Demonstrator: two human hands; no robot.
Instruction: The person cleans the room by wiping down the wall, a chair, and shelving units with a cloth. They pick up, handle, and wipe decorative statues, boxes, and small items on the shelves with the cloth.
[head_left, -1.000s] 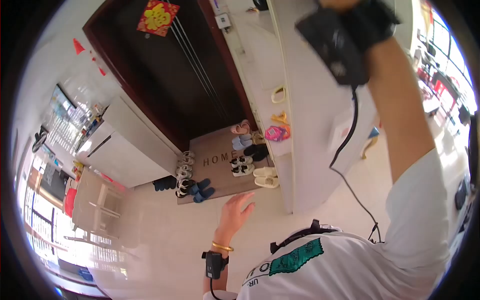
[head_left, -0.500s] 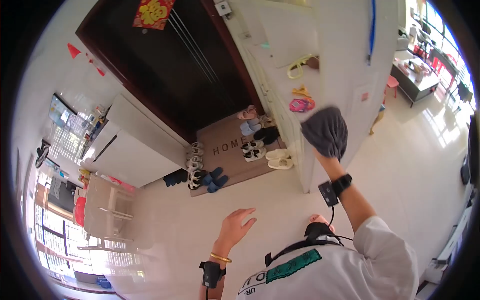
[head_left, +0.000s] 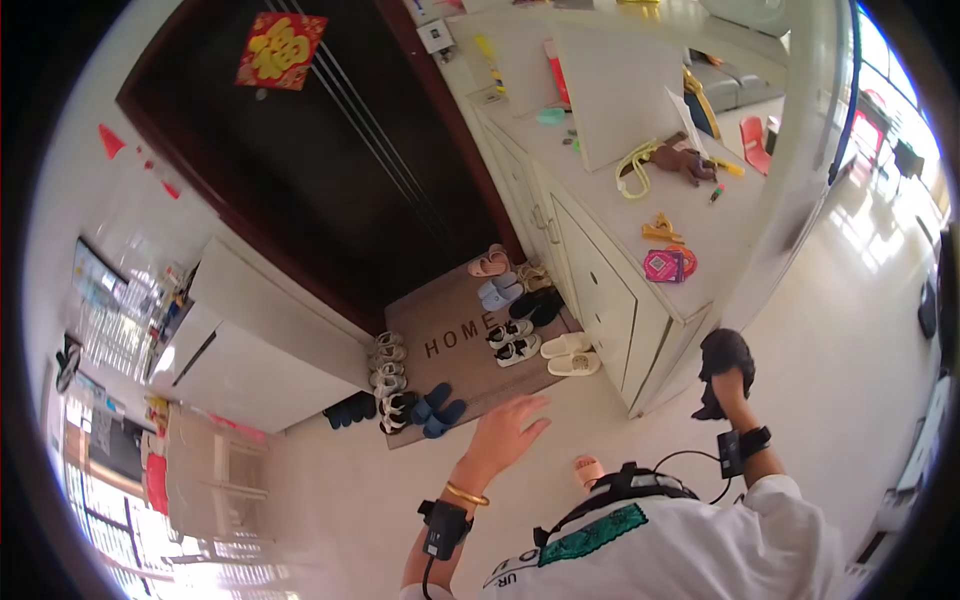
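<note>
My left hand [head_left: 507, 437] is held over the floor just in front of the doormat [head_left: 470, 400], its fingers apart and nothing in it. On the right side, my right hand [head_left: 735, 385] is wrapped in or around a dark grey cloth [head_left: 727, 355], which hides most of the fingers. The cloth is beside the lower corner of the white cabinet [head_left: 600, 310], apart from it. On the cabinet top lie a pink card [head_left: 663, 266], a yellow clip [head_left: 661, 229] and a brown figure [head_left: 683, 160] with a pale yellow strap.
Several pairs of shoes stand on the mat, among them cream slippers [head_left: 570, 354] and blue slippers [head_left: 437, 410]. A dark door [head_left: 330, 170] rises behind. At the left are a white cabinet [head_left: 270, 340] and a wooden chair [head_left: 215, 480]. A red chair [head_left: 754, 143] shows at the right.
My right hand has come down from the upper right with the cloth, now beside the cabinet's corner. My left hand has moved slightly right and up. More of the cabinet top shows.
</note>
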